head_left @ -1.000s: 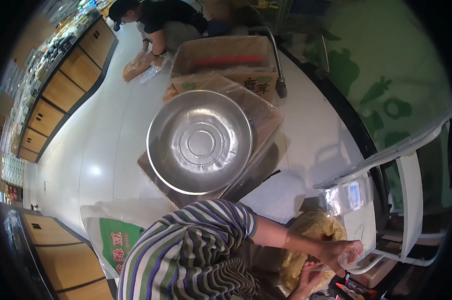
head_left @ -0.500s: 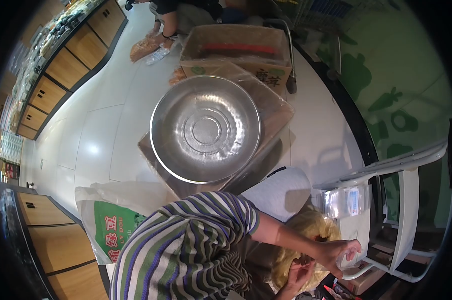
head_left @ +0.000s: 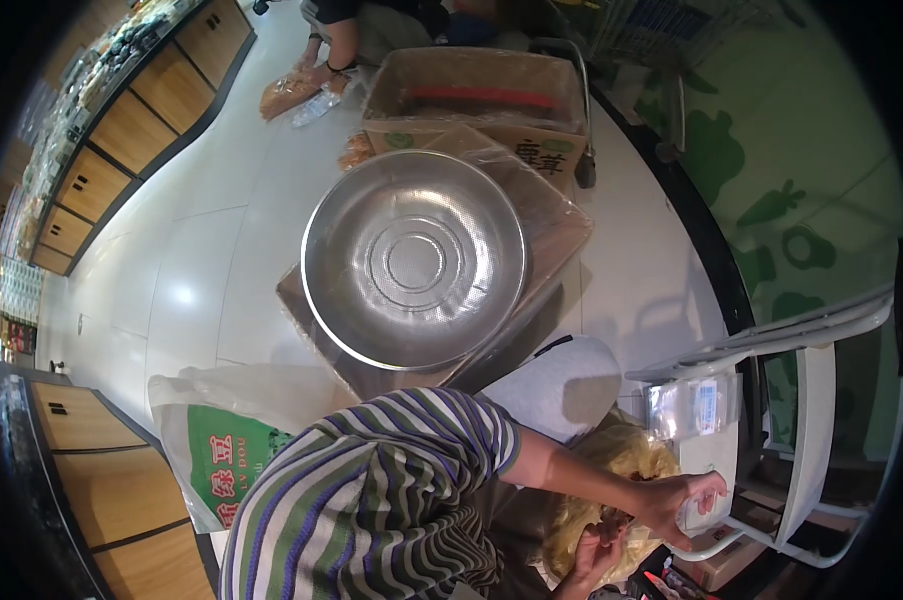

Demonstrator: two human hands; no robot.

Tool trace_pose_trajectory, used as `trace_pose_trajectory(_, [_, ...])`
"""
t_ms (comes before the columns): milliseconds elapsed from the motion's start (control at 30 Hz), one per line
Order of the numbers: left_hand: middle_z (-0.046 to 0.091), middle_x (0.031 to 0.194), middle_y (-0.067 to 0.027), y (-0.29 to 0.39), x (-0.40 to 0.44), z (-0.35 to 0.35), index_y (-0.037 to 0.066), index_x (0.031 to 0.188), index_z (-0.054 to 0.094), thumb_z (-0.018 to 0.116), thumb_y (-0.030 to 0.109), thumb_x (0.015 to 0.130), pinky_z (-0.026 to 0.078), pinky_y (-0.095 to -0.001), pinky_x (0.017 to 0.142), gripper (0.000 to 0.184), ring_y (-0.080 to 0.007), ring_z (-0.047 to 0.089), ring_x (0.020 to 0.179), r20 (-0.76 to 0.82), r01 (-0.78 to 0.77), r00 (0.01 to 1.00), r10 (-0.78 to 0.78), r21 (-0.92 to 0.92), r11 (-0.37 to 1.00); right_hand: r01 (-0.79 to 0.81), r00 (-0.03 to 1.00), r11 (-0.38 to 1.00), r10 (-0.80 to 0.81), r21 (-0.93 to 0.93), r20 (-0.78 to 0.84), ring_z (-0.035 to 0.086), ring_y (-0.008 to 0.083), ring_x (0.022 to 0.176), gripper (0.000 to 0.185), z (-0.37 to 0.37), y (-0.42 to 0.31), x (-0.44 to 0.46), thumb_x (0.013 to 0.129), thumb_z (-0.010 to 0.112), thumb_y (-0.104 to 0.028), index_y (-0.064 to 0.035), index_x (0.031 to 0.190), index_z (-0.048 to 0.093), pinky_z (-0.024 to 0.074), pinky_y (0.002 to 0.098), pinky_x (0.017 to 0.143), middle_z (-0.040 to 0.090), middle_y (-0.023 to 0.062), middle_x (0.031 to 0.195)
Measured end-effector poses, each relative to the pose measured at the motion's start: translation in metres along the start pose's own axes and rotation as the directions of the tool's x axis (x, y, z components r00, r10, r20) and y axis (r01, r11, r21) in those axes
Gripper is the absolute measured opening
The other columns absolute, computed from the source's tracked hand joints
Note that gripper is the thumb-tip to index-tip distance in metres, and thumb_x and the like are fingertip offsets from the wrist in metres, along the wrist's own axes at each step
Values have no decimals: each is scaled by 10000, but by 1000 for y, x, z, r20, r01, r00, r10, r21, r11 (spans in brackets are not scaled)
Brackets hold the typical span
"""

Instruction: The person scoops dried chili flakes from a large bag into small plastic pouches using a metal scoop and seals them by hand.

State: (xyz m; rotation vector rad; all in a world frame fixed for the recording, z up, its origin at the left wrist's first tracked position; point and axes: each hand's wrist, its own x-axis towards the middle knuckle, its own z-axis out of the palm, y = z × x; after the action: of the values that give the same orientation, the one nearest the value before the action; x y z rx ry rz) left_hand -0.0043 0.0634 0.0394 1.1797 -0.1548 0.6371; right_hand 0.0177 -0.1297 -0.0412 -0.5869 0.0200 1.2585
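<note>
"What are the fingers doing?"

"The left hand (head_left: 669, 503) has its fingers curled around clear plastic (head_left: 695, 514). The right hand (head_left: 593, 556) has its fingers bent narrow; I can't tell if they pinch anything."

"And around them?"

"The yellow bag (head_left: 654, 462) lies open just beside the right fingers. A clear packet (head_left: 689, 405) is beyond the left fingers, the metal basin (head_left: 416, 262) well apart."

"How far along?"

"Plastic in hand, yellow bag open; nothing visibly tied. What's left, I can't tell."

Wooden cabinets (head_left: 135, 130) at left, green wall (head_left: 831, 140) with vegetable shapes, a person (head_left: 376, 32) at the top.
</note>
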Motion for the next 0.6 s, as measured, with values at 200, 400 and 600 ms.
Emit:
trace_pose_trajectory(200, [491,966,-100,-9,-1,6,10,1262,371,853,292,575,418,-334,844,886,-213,504,931,-8,-67,998,68,48,997,-25,999,995,27,-95,19,496,88,685,158,-10,-6,-1,949,573,-64,-63,1100,522,425,272,716,542,-3,818])
trace_pose_trajectory(400, [495,970,-107,-15,0,6,5,1270,370,853,331,580,419,-340,847,903,-218,508,934,-2,-36,999,36,39,999,-7,999,993,1,-122,-50,517,103,707,228,-42,-9,-2,957,568,-91,-57,1182,547,444,288,734,574,-3,838])
trace_pose_trajectory(600, [482,998,-99,-3,-1,1,1,1292,356,836,287,607,398,-334,901,884,-211,502,982,69,27,997,-28,12,1000,-23,955,969,-51,-245,-293,577,143,782,294,5,2,0,1020,456,-232,-71,1251,543,496,329,788,598,10,884])
